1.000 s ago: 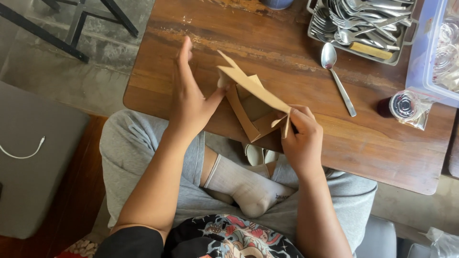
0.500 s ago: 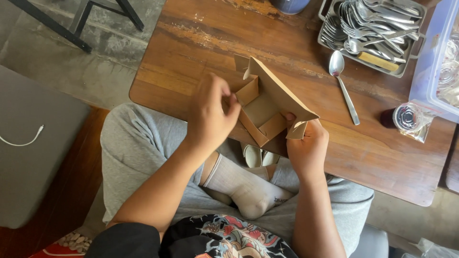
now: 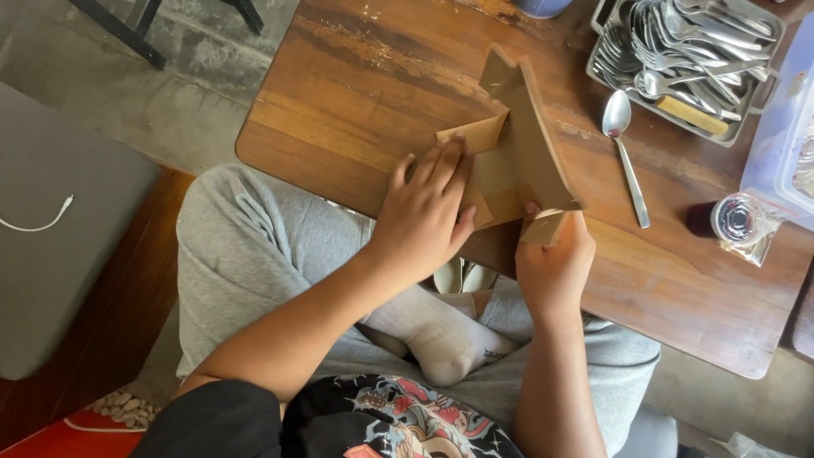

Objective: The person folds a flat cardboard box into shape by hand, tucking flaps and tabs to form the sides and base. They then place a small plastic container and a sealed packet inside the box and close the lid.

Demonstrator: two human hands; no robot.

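Note:
A brown cardboard box (image 3: pixel 517 153), partly folded with its flaps sticking up, stands on the wooden table (image 3: pixel 365 93) near its front edge. My left hand (image 3: pixel 424 216) lies flat against the box's left side, fingers pressing a flap. My right hand (image 3: pixel 553 263) grips the lower right corner flap of the box between thumb and fingers. I sit cross-legged in grey trousers with one white-socked foot (image 3: pixel 437 335) under the table edge.
A metal tray (image 3: pixel 746 119) holding several spoons sits at the table's far right. A loose spoon (image 3: pixel 626 153) lies beside it. A small glass jar (image 3: pixel 736 219) and a clear plastic bin (image 3: pixel 784 136) stand at the right edge. A grey cushion (image 3: pixel 59 254) with a white cable lies left.
The box has been turned more upright and shifted toward the table's middle. My left hand went from holding the inside to pressing flat on the left side. My right hand keeps its grip.

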